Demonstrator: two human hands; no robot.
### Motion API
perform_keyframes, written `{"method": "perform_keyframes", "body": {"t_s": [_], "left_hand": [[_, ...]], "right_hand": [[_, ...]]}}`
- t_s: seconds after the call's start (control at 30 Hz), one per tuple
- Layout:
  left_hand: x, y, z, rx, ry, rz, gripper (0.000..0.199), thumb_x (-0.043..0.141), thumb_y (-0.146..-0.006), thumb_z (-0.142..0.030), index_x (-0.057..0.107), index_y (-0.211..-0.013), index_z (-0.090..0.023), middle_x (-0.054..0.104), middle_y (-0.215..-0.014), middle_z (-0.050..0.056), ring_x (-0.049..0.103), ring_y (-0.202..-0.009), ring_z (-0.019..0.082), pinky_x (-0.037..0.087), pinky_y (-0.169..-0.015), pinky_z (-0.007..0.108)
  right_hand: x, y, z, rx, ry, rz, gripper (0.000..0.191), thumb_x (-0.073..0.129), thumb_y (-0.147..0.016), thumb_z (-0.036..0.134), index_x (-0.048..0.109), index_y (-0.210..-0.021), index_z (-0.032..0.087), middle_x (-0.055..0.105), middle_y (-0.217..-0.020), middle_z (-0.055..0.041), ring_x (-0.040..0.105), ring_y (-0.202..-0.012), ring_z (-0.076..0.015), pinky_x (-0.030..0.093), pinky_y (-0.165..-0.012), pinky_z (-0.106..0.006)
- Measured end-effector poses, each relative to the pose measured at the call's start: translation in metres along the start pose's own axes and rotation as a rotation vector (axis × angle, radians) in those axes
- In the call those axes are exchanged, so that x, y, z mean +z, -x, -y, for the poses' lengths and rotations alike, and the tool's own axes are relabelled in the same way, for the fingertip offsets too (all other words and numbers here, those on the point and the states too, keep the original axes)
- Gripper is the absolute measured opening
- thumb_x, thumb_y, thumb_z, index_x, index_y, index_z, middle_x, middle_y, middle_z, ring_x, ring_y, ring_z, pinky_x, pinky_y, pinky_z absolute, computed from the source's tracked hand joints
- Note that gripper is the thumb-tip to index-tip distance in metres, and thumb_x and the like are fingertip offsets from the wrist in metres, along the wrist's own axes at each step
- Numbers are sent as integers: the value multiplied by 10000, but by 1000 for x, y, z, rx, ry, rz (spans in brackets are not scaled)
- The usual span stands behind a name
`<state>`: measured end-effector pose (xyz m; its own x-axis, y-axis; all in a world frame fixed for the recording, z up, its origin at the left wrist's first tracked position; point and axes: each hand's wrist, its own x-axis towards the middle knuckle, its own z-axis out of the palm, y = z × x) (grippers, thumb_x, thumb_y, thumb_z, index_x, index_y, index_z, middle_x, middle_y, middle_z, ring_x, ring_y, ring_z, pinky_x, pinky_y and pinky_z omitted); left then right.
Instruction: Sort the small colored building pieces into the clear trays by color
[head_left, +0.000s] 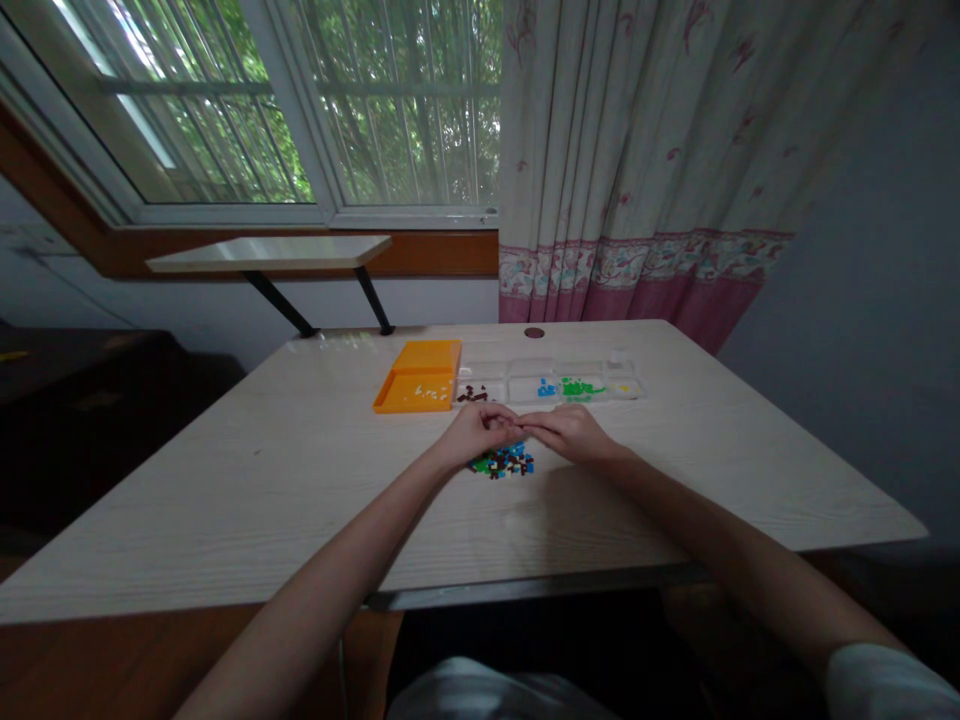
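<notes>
Mixed pcs (504, 462) (blue/green/brown/whitish) piled on table (360, 500), just on near side of L hand (480, 430). L hand curled, R hand (571, 432) extended, fingertips meeting; can't tell if either grips anything. Beyond: orange box (405, 382) w/ white bits (418, 391), clear tray (523, 389) w/ brown pcs (472, 395), blue pcs (546, 387), green pcs (577, 388), yellow pcs (624, 388).
</notes>
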<state>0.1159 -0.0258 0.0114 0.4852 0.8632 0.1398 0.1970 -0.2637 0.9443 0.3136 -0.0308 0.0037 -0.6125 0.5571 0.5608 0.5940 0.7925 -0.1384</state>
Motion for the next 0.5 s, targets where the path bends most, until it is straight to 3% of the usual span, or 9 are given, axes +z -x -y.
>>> {"method": "perform_keyframes", "body": {"t_s": [0.2, 0.37, 0.5], "left_hand": [[-2, -1, 2, 52, -63, -30, 268, 632, -674, -315, 670, -810, -87, 531, -551, -13, 418, -486, 57, 322, -468, 170], [-8, -4, 1, 146, -54, -315, 271, 627, -695, -322, 680, -863, -115, 646, -727, 52, 524, -600, 103, 401, -548, 203], [-13, -1, -4, 229, -100, -515, 305, 624, -705, -345, 683, -923, -140, 670, -755, 54, 526, -561, 95, 422, -538, 208]], "right_hand": [[-1, -1, 2, 19, -6, -26, 283, 433, -873, 309, 623, -1057, 208, 696, -727, -19, 562, -523, -86, 379, -568, -191], [-5, -1, 2, 169, -62, 95, 260, 447, -861, 302, 609, -1026, 184, 648, -597, 10, 563, -520, -90, 365, -542, -179], [-4, -2, 1, 192, -40, 313, 242, 468, -845, 320, 643, -987, 230, 699, -803, -17, 628, -691, -127, 401, -625, -200]]}}
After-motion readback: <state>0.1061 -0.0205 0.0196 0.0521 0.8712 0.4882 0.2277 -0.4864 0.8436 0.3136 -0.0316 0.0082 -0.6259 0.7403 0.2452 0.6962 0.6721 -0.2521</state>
